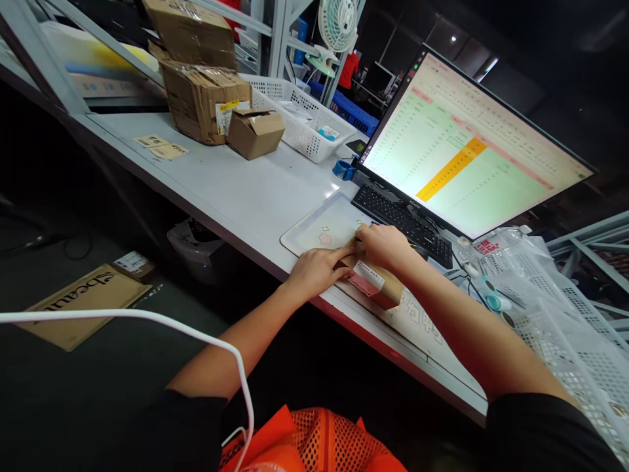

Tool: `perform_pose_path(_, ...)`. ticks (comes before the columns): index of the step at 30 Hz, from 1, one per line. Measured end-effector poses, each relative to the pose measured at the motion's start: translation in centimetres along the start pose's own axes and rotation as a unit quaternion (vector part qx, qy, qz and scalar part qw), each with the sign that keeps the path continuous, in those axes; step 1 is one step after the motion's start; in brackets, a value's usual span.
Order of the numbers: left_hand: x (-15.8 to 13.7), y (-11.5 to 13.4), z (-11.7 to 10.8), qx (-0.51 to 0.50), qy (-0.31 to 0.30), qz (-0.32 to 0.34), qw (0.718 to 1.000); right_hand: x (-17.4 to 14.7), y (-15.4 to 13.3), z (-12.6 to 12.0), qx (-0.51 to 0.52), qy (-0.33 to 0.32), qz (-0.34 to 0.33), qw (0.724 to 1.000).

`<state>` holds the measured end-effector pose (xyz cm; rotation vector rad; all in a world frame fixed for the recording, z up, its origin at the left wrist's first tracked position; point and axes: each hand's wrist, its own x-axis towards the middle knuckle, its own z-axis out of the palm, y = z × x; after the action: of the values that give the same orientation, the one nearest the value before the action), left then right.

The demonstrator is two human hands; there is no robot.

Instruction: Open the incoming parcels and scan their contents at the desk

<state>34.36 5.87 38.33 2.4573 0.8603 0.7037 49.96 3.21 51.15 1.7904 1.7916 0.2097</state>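
Observation:
A small cardboard box with a white label and a red-pink label lies on a pale desk mat near the table's front edge. My left hand grips the left end of this box, thumb on the near side. Curled at the same end, from the far side, my right hand has its fingers closed on the box's edge. The fingertips of both hands nearly meet there, and they hide that end of the box.
A black keyboard and a monitor stand beyond the mat. Cardboard boxes and a white basket sit farther left. Plastic-wrapped white baskets are at right. A white cable crosses the foreground.

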Motion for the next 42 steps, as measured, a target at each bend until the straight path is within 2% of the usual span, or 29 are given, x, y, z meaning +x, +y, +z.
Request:
perform_pose_path(5,0.0,-0.2,0.2,-0.013,0.004,0.000,1.000,-2.2,0.5,1.4,-0.003,-0.009,0.010,1.000)
perform_pose_path(9,-0.1,-0.2,0.2,-0.026,0.002,-0.007,1.000,-6.0,1.9,3.4,-0.003,-0.056,0.052,0.997)
perform_pose_path(12,0.0,-0.2,0.2,-0.032,0.003,-0.004,0.999,-9.5,3.8,6.1,-0.004,-0.095,0.096,0.991)
perform_pose_path(15,0.0,-0.4,0.3,-0.024,0.007,0.006,1.000,-12.1,5.8,9.9,0.019,-0.125,0.142,0.982)
perform_pose_path(17,0.0,-0.4,0.6,-0.016,0.015,0.012,1.000,-12.9,6.6,12.7,0.045,-0.113,0.173,0.977)
perform_pose_path(20,-0.3,-0.5,1.0,0.000,0.034,0.016,0.999,-12.9,6.7,16.2,0.076,-0.048,0.196,0.977)
perform_pose_path(23,-0.7,-0.5,1.3,0.011,0.055,0.021,0.998,-12.1,6.9,17.8,0.137,0.005,0.201,0.970)
perform_pose_path(26,-1.0,0.3,1.0,0.006,0.086,0.028,0.996,-10.4,8.1,17.1,0.217,0.035,0.195,0.956)
perform_pose_path(30,-0.8,3.6,0.0,0.052,0.141,0.093,0.984,-6.0,9.8,13.7,0.281,0.091,0.150,0.944)
perform_pose_path(33,-0.2,6.6,0.6,0.081,0.079,0.152,0.982,-2.3,9.7,11.0,0.326,0.110,0.066,0.936)
perform_pose_path(35,0.1,7.7,1.6,0.099,0.036,0.151,0.983,-0.6,9.1,9.8,0.343,0.107,0.023,0.933)
perform_pose_path(39,0.5,7.2,3.5,0.115,0.028,0.136,0.984,0.5,8.1,9.3,0.336,0.105,-0.002,0.936)
perform_pose_path(42,0.6,6.4,3.9,0.123,0.032,0.151,0.980,0.2,7.6,9.6,0.323,0.105,-0.004,0.941)
